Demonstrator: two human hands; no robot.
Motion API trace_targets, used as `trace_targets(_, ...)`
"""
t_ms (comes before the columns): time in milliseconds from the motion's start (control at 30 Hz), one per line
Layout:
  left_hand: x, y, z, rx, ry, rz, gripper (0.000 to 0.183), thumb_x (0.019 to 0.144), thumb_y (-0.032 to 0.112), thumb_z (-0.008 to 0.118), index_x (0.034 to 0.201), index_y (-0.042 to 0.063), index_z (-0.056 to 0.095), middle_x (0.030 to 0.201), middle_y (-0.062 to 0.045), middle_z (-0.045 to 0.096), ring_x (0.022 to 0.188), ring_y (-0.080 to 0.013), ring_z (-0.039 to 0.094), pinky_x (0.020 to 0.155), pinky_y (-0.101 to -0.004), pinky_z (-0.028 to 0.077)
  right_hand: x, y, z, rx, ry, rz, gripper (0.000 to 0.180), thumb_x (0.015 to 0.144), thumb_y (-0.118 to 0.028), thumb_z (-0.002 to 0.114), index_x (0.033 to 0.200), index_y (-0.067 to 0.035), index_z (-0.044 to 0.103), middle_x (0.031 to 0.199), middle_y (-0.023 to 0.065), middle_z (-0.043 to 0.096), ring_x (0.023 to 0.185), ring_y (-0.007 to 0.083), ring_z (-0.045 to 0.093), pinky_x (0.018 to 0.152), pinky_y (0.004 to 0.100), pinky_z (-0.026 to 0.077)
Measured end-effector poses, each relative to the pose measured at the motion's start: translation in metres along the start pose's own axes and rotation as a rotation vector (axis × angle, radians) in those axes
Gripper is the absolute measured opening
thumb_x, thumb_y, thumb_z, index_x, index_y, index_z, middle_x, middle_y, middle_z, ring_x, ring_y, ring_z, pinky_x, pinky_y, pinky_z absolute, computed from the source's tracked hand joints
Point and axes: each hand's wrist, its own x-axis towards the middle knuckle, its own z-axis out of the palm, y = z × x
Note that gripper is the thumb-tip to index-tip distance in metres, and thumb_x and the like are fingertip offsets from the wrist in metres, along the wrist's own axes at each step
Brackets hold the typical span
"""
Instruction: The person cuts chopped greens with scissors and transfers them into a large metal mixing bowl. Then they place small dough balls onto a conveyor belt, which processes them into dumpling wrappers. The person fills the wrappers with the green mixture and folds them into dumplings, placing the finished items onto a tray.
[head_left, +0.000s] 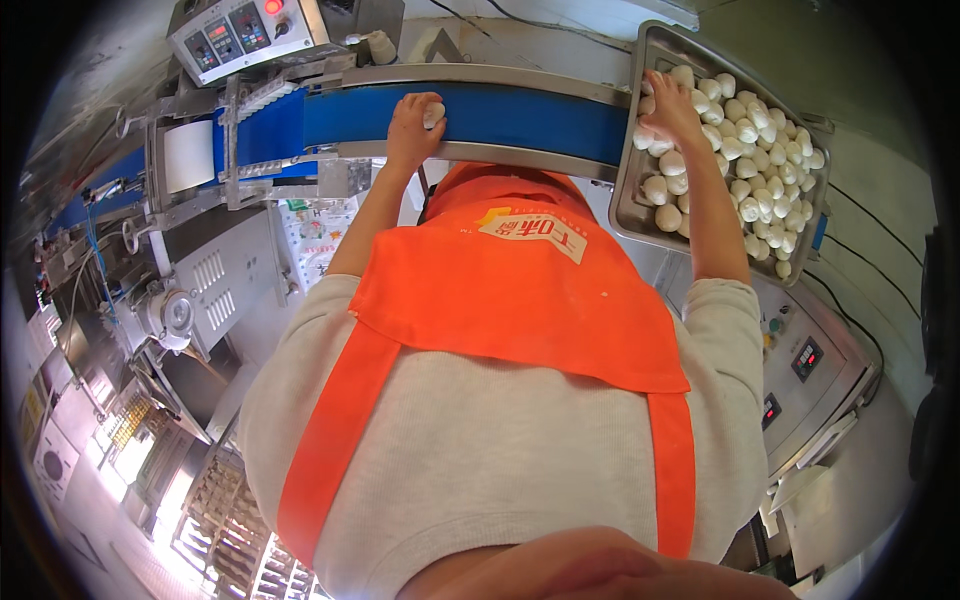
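My left hand (409, 133) is over the blue conveyor belt (525, 112), its fingers curled around a small white dough ball (433, 115). Off to the right, my right hand (671, 109) reaches into a metal tray (627, 202) holding many white dough balls (750, 157). Its fingers touch dough balls near the tray's left side; whether they grip one is hidden. The tray sits at the belt's right end.
Metal rails (487, 73) border the belt. To the left, a white roller (188, 156) crosses it below a control box (247, 36) with a lit red lamp. Another control panel (806, 360) is below the tray. Cables (874, 221) run along the right wall.
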Motion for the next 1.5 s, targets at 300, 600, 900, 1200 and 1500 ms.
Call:
trace_targets(300,-0.017,-0.013,-0.022,0.184,0.236,-0.047,0.050,0.079,0.023,0.073,0.126,0.016,0.057,0.131,-0.007,0.055,0.126,-0.0283,0.048,0.102,-0.0450,0.036,-0.036,-0.011,0.008,0.077,0.293,-0.004,0.069,0.070,-0.018,0.076,0.133,-0.019,0.049,0.122,0.0116,0.055,0.115,0.0389,0.050,0.092,0.0461,0.052)
trace_targets(600,0.039,0.067,-0.024,-0.146,0.262,0.298,0.032,0.079,0.001,0.066,0.110,0.010,0.064,0.120,-0.009,0.063,0.117,-0.0306,0.055,0.101,-0.0418,0.042,-0.041,0.030,0.018,0.985,0.479,0.259,0.060,0.073,-0.010,0.075,0.126,-0.015,0.048,0.116,0.0094,0.058,0.102,0.0275,0.061,0.083,0.0361,0.056)
trace_targets(900,0.075,0.194,0.042,-1.164,-0.676,0.005,0.049,0.094,0.011,0.062,0.140,0.010,0.046,0.132,-0.012,0.057,0.117,-0.0224,0.059,0.095,-0.0345,0.051,-0.116,-0.038,-0.055,2.261,0.478,0.274,0.056,0.083,-0.039,0.059,0.126,-0.004,0.055,0.121,0.0130,0.060,0.117,0.0280,0.056,0.089,0.0427,0.052)
trace_targets(1200,0.062,0.176,0.031,-0.939,-0.653,-0.125,0.059,0.087,0.021,0.072,0.139,0.008,0.050,0.119,-0.010,0.061,0.106,-0.0162,0.060,0.090,-0.0300,0.053,-0.072,-0.127,-0.009,1.469,0.248,0.258,0.051,0.081,-0.009,0.073,0.127,-0.009,0.051,0.114,0.0126,0.058,0.096,0.0201,0.064,0.080,0.0309,0.056)
trace_targets(1500,0.020,0.030,0.000,-0.206,-0.172,-0.155,0.032,0.084,0.024,0.069,0.113,0.012,0.067,0.106,-0.009,0.067,0.105,-0.0235,0.063,0.089,-0.0384,0.051,-0.045,-0.136,0.018,1.495,0.040,0.158,0.050,0.079,-0.007,0.071,0.127,-0.011,0.057,0.111,0.0133,0.061,0.090,0.0213,0.066,0.071,0.0306,0.058)
